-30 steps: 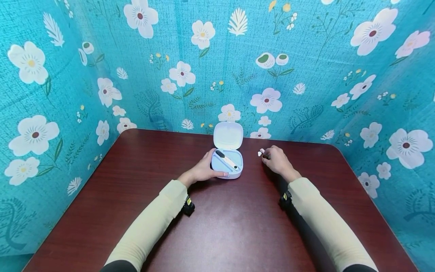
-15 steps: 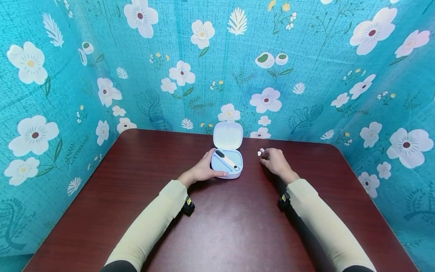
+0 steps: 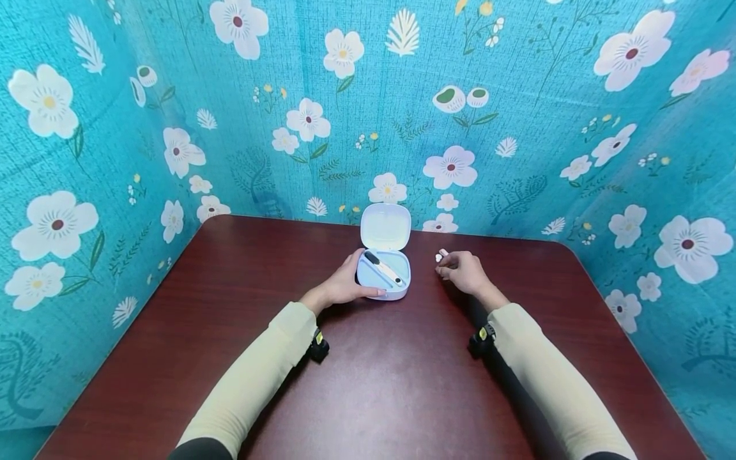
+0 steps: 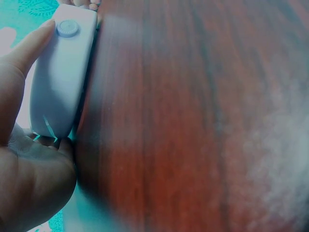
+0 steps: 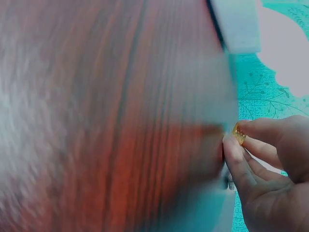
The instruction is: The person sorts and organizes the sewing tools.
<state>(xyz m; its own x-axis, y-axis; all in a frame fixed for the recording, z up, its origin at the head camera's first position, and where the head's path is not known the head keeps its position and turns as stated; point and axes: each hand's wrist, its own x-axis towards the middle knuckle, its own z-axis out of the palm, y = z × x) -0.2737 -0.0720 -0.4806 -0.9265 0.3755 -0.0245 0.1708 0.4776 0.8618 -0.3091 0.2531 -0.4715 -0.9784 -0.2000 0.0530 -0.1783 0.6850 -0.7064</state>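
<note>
Hardly anything has shifted: the right hand [image 3: 464, 271] has crept slightly left near the frame's middle, fingers [image 5: 251, 145] pinching a tiny gold piece [image 5: 238, 134], with small white bits [image 3: 440, 255] just beyond. The left hand [image 3: 344, 285] grips the open white case [image 3: 384, 276] at centre on the worktop [image 3: 368, 377]. That piece looks light, hard and easily dropped, best nipped by its edges.
</note>
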